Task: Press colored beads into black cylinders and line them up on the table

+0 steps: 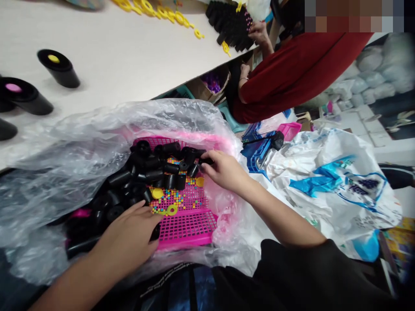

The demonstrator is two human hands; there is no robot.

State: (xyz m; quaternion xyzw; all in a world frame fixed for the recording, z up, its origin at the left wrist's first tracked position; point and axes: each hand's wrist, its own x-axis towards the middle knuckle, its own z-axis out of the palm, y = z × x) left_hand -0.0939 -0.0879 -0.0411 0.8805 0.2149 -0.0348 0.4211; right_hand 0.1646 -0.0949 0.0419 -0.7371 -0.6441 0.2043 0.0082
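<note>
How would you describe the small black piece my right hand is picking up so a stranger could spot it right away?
Find the pink mesh basket lined with clear plastic. At its far right edge the right hand pinches a short black tube. Unlike the other loose black tubes, it alone sits between fingertips.

Head view, steeply down, close.

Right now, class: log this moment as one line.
left hand: on black tubes | right hand: pinching a tube | holder: pink basket | liner: plastic bag
</note>
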